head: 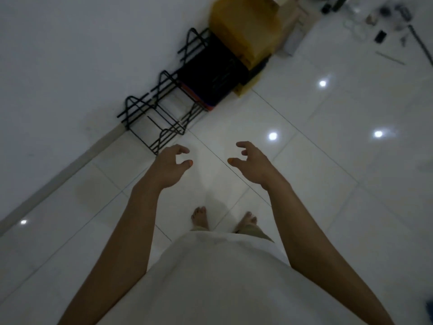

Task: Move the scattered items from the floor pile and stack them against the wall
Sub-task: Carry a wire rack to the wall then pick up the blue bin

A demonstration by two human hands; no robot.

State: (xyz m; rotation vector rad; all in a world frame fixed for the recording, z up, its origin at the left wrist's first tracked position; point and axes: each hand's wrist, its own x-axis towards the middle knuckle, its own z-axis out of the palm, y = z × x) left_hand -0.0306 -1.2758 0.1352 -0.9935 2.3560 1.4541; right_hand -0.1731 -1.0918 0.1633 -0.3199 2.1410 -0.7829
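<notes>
Empty left hand (pixel 172 166), right hand (pixel 251 164) (fingers loosely curled); black wire rack (pixel 159 113) against wall (pixel 70 66).

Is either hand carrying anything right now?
No: the left hand and the right hand both hang over bare floor tiles with loosely curled fingers and nothing between them.

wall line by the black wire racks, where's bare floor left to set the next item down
Bare tile runs along the white wall on the near side of the black wire racks, down toward the left hand. The far stretch is crowded: dark crate stack, then yellow cardboard boxes. Small scattered clutter fills the far corner. Both hands are empty.
</notes>
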